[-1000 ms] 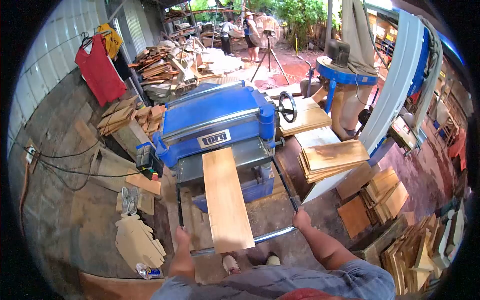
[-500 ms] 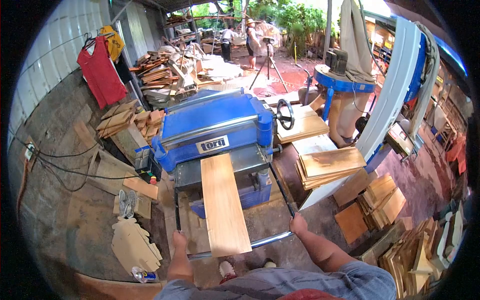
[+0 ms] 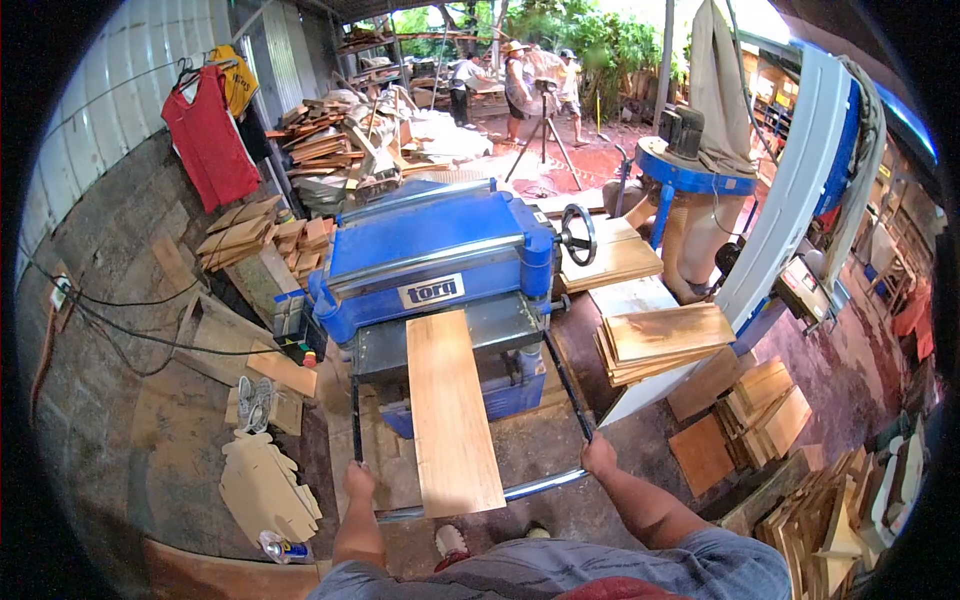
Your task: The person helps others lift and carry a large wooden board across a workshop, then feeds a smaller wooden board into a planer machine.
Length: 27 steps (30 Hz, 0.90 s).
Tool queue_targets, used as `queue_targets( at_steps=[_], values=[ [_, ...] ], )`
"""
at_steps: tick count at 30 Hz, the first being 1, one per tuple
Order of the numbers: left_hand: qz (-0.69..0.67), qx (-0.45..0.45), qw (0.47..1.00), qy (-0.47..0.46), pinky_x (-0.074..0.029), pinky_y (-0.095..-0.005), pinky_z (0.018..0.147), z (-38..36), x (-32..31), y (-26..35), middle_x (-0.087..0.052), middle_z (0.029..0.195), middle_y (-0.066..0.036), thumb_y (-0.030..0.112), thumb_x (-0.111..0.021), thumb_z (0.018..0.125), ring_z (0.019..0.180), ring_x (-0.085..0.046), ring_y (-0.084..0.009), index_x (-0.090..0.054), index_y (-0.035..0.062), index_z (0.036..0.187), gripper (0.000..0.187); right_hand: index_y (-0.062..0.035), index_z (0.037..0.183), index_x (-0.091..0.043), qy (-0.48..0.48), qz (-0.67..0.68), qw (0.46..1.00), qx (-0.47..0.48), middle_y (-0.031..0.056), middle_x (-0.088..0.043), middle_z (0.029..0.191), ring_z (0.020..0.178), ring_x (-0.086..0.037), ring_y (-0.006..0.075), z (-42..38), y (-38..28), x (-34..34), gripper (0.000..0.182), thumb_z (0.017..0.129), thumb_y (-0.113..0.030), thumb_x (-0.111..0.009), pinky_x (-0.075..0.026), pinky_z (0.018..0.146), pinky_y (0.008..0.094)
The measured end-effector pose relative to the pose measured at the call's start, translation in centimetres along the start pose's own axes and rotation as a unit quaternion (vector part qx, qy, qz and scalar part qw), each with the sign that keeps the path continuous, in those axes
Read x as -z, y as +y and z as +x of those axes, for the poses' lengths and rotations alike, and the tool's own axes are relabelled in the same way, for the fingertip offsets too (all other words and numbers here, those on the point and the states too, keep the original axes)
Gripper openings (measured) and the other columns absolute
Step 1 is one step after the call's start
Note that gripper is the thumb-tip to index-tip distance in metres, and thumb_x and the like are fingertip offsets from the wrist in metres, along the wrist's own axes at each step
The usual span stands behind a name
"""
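Note:
A blue planer machine [image 3: 430,245] stands in front of me. A long light board [image 3: 452,420] sticks out of it toward me, over its dark bed [image 3: 385,340], with its near end above a metal roller bar [image 3: 545,486]. My left hand [image 3: 359,482] is closed round the left black rail [image 3: 357,420] near its end. On the other side, my right hand [image 3: 599,456] grips the right black rail [image 3: 570,390] at its near end. Neither hand touches the board.
Stacked boards [image 3: 665,335] lie to the right, with more wood [image 3: 765,410] on the floor. A blue dust collector [image 3: 690,170] stands behind them. Shoes [image 3: 255,403] and cables are at left. Several people [image 3: 517,90] stand far back, near a tripod [image 3: 545,130].
The view has shifted slightly. Another person now shows beside the tripod in the background. Both my hands remain on the rails, and the board looks nearly unchanged.

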<state>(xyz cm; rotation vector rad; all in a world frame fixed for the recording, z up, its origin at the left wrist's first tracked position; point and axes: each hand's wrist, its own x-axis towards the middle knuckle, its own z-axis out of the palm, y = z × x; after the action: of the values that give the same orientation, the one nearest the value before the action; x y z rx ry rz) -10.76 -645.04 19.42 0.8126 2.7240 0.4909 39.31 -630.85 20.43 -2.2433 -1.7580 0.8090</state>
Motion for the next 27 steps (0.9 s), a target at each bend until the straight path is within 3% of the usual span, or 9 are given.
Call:
queue_targets(
  at_steps=[14, 27],
  values=[
    [0.023, -0.032, 0.999, 0.021, -0.046, -0.0476, 0.078, -0.2, 0.2, 0.0, -0.063, 0.094, -0.02, 0.023, -0.055, 0.087, 0.091, -0.06, -0.0388, -0.059, 0.0034, 0.095, 0.022, -0.0033, 0.099, -0.053, 0.003, -0.009, 1.0, -0.007, 0.0237, -0.062, 0.095, 0.093, -0.06, 0.0408, -0.9, -0.8, 1.0, 0.026, 0.087, -0.027, -0.052, -0.047, 0.081, 0.0486],
    [-0.018, 0.012, 1.0, -0.01, -0.046, -0.0475, 0.078, 1.2, -1.3, -1.2, -0.063, 0.094, -0.02, 0.023, -0.056, 0.087, 0.092, -0.059, -0.0392, -0.06, 0.0036, 0.094, 0.021, -0.0034, 0.101, -0.052, -0.009, -0.018, 1.0, -0.012, 0.0242, -0.062, 0.096, 0.094, -0.059, 0.0421, -0.7, -0.9, 1.0, 0.026, 0.087, -0.026, -0.05, -0.046, 0.082, 0.0491]
  ],
)
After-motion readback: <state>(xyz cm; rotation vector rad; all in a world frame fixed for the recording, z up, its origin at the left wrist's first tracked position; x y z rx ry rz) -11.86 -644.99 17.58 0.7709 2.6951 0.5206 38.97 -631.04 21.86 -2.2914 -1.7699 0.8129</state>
